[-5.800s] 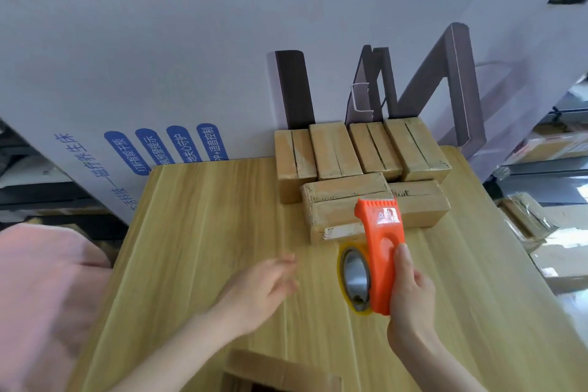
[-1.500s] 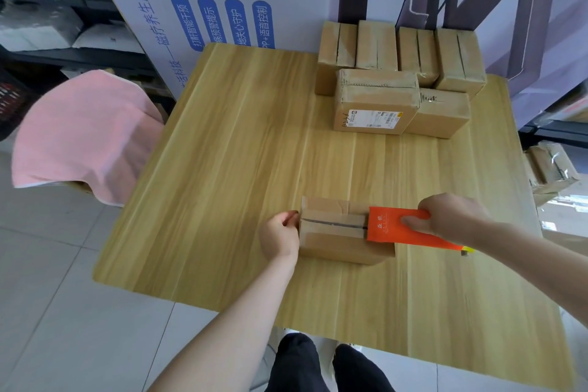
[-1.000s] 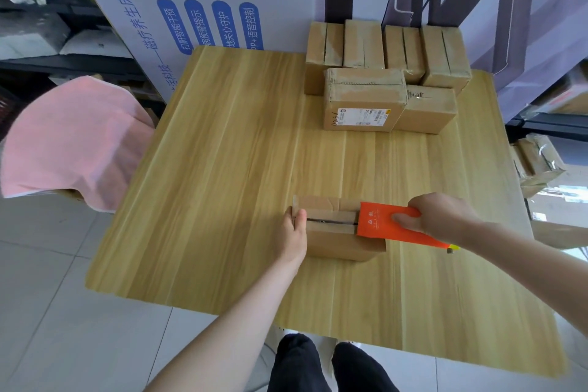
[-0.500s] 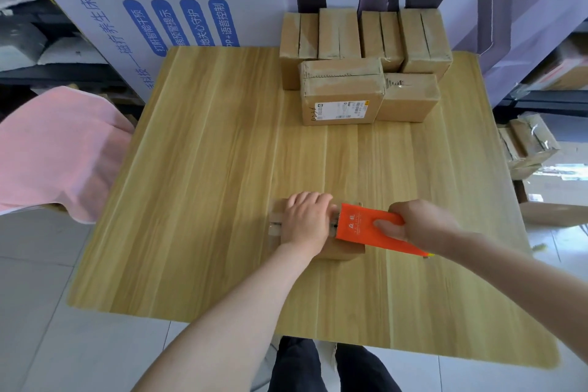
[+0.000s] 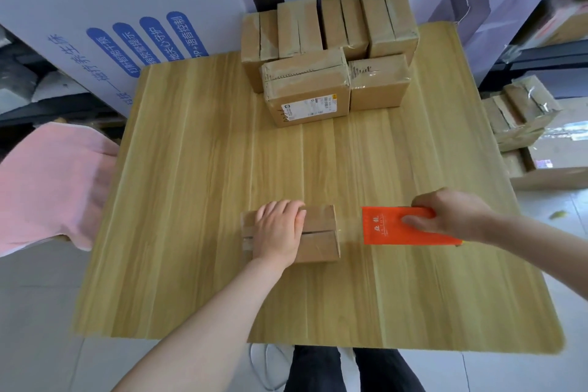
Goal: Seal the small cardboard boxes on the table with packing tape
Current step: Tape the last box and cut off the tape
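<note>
A small cardboard box [image 5: 319, 234] lies near the middle front of the wooden table [image 5: 191, 169]. My left hand [image 5: 278, 231] presses flat on its top, covering the left half of the seam. My right hand [image 5: 451, 213] grips the orange tape dispenser [image 5: 394, 226], which sits to the right of the box, clear of its edge. A strip of clear tape seems to stretch from the box's right end to the dispenser. A stack of small boxes [image 5: 327, 60], some wrapped in tape, stands at the table's far edge.
A large white printed board [image 5: 111, 9] leans behind the table. A pink cloth [image 5: 47, 188] hangs at the left. More taped boxes [image 5: 518, 114] lie on the floor to the right. My legs show below the table's front edge.
My right hand pulled the dispenser rightward, off the box top and past its right end. My left hand moved from the box's left end onto its top.
</note>
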`<action>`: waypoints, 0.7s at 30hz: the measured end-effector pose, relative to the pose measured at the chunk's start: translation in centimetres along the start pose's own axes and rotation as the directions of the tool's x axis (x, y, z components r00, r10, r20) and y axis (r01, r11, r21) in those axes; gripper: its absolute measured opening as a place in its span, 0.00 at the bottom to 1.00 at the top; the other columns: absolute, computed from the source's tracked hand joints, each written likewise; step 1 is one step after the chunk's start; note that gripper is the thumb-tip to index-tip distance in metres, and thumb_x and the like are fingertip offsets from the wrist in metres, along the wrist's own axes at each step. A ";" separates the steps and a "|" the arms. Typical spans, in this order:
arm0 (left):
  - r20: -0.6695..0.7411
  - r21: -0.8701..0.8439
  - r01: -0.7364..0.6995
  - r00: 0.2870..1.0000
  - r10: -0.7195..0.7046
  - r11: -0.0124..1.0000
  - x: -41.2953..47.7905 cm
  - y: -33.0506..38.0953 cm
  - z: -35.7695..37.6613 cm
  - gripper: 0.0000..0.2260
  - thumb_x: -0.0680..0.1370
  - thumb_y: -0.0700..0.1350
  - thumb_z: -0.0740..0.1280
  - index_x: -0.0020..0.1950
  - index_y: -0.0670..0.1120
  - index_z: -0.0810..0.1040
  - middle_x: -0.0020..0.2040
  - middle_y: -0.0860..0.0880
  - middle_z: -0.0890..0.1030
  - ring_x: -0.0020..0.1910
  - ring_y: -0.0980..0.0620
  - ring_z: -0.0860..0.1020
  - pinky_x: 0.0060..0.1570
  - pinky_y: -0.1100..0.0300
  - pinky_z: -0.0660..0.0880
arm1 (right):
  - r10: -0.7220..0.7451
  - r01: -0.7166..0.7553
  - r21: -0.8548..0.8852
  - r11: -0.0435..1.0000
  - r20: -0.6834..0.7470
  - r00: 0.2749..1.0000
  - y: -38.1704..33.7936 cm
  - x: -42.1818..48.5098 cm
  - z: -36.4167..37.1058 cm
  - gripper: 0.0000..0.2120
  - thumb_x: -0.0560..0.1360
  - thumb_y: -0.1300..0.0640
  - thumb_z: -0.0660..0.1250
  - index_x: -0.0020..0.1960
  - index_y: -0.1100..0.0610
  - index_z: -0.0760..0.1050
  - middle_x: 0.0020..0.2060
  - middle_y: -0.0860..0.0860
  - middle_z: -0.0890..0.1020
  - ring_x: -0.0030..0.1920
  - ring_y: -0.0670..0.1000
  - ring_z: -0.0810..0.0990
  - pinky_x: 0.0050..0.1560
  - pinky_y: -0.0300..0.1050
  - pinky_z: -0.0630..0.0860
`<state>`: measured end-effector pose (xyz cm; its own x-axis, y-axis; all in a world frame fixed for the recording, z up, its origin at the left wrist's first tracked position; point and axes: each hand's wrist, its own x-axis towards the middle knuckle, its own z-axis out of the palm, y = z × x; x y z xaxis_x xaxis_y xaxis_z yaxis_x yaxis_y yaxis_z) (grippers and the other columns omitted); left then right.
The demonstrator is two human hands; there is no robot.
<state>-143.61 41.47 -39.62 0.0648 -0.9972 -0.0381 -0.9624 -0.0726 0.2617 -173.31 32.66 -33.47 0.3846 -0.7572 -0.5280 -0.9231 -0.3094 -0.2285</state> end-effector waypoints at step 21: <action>0.025 0.035 0.015 1.000 -0.016 0.999 -0.1 0.6 -0.1 0.25 0.74 0.70 0.54 0.57 0.53 0.75 0.53 0.58 0.78 0.56 0.54 0.73 0.65 0.56 0.62 | 0.322 -0.310 -0.091 0.946 0.193 0.927 -9.0 5.9 -0.4 0.18 0.76 0.39 0.58 0.46 0.53 0.74 0.35 0.47 0.74 0.37 0.50 0.75 0.37 0.41 0.68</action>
<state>-144.21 41.49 -39.40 0.0736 -0.9951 -0.0668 -0.9701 -0.0869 0.2267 -162.78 30.73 -34.19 0.0606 -0.6903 -0.7210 -0.9936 -0.1104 0.0222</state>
